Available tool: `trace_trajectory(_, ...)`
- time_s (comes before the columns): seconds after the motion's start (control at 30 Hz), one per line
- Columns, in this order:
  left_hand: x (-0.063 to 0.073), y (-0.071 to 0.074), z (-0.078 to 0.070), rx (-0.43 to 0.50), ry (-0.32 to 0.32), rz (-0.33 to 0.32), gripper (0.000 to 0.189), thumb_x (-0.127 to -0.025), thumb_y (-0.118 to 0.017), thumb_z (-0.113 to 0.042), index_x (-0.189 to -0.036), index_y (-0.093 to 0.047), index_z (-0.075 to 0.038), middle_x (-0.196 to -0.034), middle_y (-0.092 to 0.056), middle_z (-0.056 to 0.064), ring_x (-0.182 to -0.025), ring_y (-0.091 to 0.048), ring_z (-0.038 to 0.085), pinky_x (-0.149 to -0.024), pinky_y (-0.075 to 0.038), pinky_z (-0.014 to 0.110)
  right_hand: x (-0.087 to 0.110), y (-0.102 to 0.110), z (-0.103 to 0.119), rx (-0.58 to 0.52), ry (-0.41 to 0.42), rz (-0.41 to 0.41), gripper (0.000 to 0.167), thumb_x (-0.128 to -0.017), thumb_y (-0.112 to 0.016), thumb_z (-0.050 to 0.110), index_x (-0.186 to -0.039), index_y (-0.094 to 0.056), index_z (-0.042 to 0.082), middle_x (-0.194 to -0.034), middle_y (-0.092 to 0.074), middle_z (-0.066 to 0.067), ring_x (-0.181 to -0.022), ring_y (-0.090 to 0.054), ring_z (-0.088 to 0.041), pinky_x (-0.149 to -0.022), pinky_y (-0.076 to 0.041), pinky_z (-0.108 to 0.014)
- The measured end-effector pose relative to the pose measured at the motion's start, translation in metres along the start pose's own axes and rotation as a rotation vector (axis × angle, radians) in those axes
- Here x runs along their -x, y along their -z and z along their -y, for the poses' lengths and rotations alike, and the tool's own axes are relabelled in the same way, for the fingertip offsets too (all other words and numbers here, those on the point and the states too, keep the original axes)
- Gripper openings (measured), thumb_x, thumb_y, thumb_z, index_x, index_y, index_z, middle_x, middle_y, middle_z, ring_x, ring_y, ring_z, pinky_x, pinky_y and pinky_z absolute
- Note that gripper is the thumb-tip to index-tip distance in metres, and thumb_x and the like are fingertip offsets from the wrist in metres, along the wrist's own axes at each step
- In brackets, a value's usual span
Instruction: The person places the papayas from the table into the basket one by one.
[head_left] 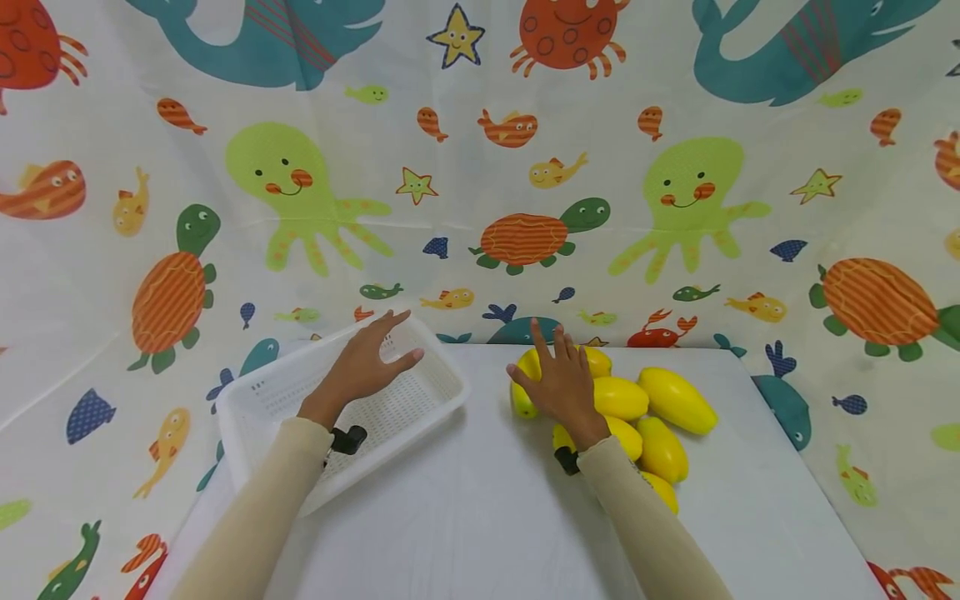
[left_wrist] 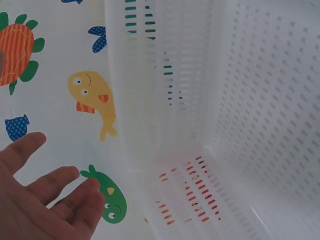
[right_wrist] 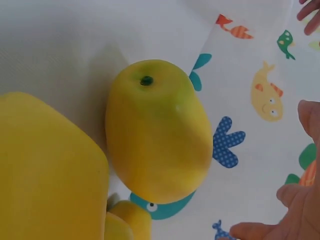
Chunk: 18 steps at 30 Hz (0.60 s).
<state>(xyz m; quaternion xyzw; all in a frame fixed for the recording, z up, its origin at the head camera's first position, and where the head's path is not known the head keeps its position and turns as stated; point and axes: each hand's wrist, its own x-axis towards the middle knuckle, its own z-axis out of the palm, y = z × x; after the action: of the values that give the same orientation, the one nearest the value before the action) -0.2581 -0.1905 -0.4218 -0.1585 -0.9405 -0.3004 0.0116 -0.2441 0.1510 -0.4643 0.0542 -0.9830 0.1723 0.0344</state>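
A white perforated plastic basket (head_left: pixel 388 454) stands at an angle on the left of the table. Above it is my left hand (head_left: pixel 360 364), thumb spread from the fingers and holding nothing. The left wrist view shows relaxed fingers beside the basket's slotted wall (left_wrist: pixel 165 75). On the other side, my right hand (head_left: pixel 564 385) hovers over a pile of yellow mangoes with its fingers spread. A greenish-yellow mango (right_wrist: pixel 159 137) with a small green stem mark lies near it; in the right wrist view the fingers are apart from this fruit.
Several more mangoes (head_left: pixel 677 402) lie to the right of and below the right hand, close together on the white-covered table (head_left: pixel 465 533). Behind the table's back edge hangs a cloth (head_left: pixel 450 283) printed with sea animals.
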Motion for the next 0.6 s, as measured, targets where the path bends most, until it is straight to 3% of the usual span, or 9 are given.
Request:
trace_trajectory(0.4,0.011,0.019,0.027,0.02,0.136,0.011,0.091,-0.096,-0.069,-0.062,-0.169,-0.03,-0.023,-0.176,-0.03,0.015,-0.16,-0.029,0.049,-0.124,-0.027,0.077,0.003,0.0,-0.001,-0.009,0.006,0.003,0.094,-0.101,-0.051,0.071,-0.172,-0.004,0.033,-0.178,-0.015,-0.023,-0.163,-0.022,-0.046,-0.136,-0.01,-0.063)
trace_trajectory(0.6,0.016,0.03,0.042,0.089,0.149,0.006,0.088,-0.097,-0.073,-0.053,-0.169,-0.031,-0.024,-0.171,-0.035,0.021,-0.15,-0.042,0.054,-0.116,-0.038,0.079,0.005,-0.002,-0.003,-0.022,0.014,-0.011,0.094,-0.101,-0.054,0.068,-0.173,-0.006,0.032,-0.178,-0.016,-0.022,-0.162,-0.025,-0.046,-0.136,-0.011,-0.063)
